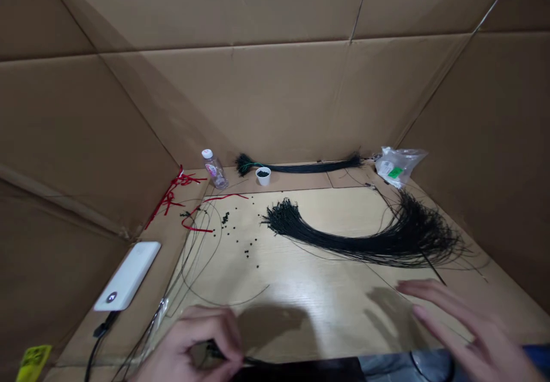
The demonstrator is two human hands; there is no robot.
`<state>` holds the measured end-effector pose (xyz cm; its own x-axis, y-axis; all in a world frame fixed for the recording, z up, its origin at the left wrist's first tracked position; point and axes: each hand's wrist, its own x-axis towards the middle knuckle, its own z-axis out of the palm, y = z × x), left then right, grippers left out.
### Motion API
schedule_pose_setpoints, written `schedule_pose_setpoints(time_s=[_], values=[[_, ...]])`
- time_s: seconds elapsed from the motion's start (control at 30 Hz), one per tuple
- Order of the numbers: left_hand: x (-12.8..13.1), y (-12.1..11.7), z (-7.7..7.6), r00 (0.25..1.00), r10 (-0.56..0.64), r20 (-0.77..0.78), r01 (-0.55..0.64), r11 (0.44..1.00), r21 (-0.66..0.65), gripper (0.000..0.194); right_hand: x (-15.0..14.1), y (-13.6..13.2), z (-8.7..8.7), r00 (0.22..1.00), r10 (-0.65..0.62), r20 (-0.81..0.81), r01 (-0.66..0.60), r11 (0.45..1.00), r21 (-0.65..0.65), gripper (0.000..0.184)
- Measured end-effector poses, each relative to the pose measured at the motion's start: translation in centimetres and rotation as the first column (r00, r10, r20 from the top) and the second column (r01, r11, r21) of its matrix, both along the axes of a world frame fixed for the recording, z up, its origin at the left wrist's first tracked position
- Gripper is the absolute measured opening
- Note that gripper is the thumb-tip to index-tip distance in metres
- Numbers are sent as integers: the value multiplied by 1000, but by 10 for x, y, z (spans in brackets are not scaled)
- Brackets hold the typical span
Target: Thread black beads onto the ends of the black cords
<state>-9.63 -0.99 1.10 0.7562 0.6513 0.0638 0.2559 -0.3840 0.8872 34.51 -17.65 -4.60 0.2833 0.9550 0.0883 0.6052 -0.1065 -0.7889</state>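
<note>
My left hand (195, 342) is at the bottom edge, its fingers shut on a thin black wire (253, 361) whose far end is hidden. My right hand (468, 325) hovers at the lower right with fingers apart, holding nothing. It is nearest the loose ends of a large curved bundle of black wires (365, 244) lying on a light wood board (309, 307). Small black beads (240, 236) are scattered left of the bundle. Several thin loose wires (215, 290) curve across the board's left side.
Cardboard walls (275, 95) surround the work surface. At the back stand a second wire bundle (296, 168), a white cup of black beads (263, 176), a plastic bottle (213, 169) and a plastic bag (397, 165). Red ties (172, 196) and a white power bank (128, 276) lie left.
</note>
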Motion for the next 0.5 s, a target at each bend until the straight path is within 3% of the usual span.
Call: schedule_pose_setpoints(time_s=[0.1,0.13,0.2,0.23,0.3,0.5], values=[[37,-3,0,998,-58,-29,57,997,-51,18,-78,40,7,938,217,-272,-245,967,-74,37],[46,-2,-1,997,-69,-28,68,996,-53,18,-102,50,5,878,306,-369,-360,929,-84,40],[58,2,-5,997,-74,0,74,996,-41,16,-141,65,-3,708,488,-510,-600,796,-72,45],[61,6,-7,997,-71,19,72,997,-38,15,-154,69,-9,656,513,-554,-649,758,-66,50],[62,13,-13,998,-61,24,62,997,-55,16,-167,74,-21,617,496,-611,-663,746,-64,64],[68,32,-34,995,-84,-45,79,990,-116,12,-154,69,-35,656,369,-658,-551,831,-83,78]])
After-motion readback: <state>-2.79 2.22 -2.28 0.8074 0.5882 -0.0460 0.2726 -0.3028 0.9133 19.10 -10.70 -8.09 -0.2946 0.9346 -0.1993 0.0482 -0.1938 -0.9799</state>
